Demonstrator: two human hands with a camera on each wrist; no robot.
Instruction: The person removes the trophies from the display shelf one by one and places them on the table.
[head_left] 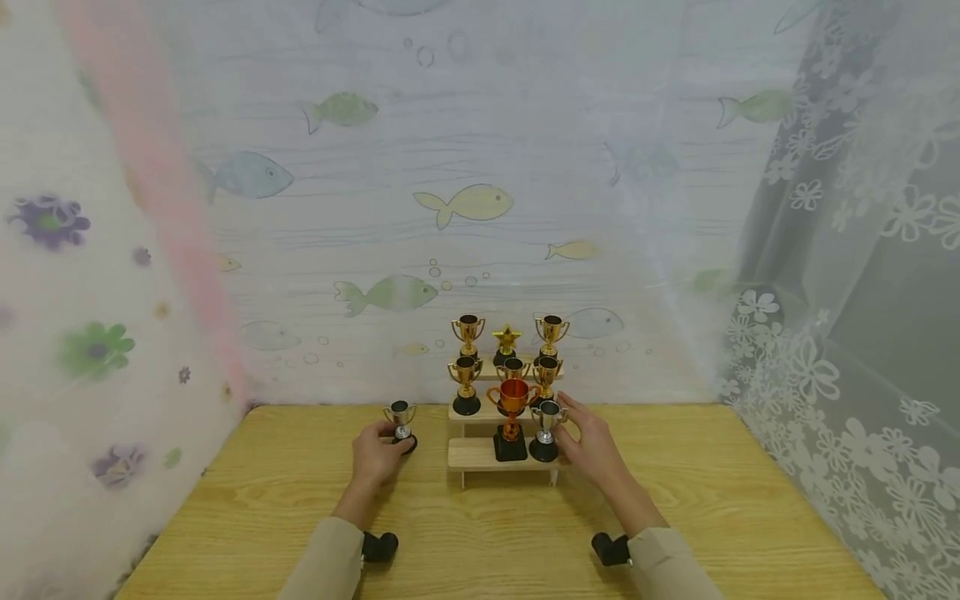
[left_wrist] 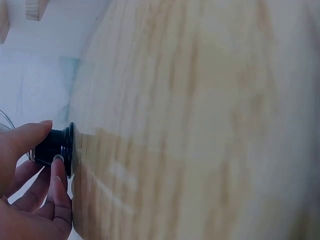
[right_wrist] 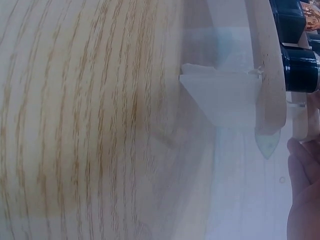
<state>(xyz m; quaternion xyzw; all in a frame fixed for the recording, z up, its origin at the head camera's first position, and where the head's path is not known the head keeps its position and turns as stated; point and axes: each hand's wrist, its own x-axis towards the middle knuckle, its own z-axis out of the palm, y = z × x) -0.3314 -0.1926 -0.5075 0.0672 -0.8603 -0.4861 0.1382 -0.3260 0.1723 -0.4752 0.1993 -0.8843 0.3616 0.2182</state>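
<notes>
My left hand [head_left: 378,454] grips a small silver trophy cup [head_left: 402,414] by its black base [left_wrist: 54,147], left of a stepped wooden stand [head_left: 471,454]. In the left wrist view, the thumb and fingers [left_wrist: 61,200] pinch that base, which stands upright at the tabletop. My right hand [head_left: 588,437] is at the stand's right side, fingers extended, beside another silver trophy cup [head_left: 546,417] on the lowest step. Whether it touches that cup cannot be told. An orange-bronze trophy cup [head_left: 512,400] stands next to it. In the right wrist view, only part of the right hand [right_wrist: 306,200] shows.
Several gold trophy cups [head_left: 466,379] stand on the upper steps, with a gold star trophy [head_left: 507,340] at the top middle. The stand is on a wood-grain table [head_left: 480,542]. Behind hangs a fish-patterned curtain [head_left: 480,133]; a lace curtain [head_left: 817,367] hangs on the right.
</notes>
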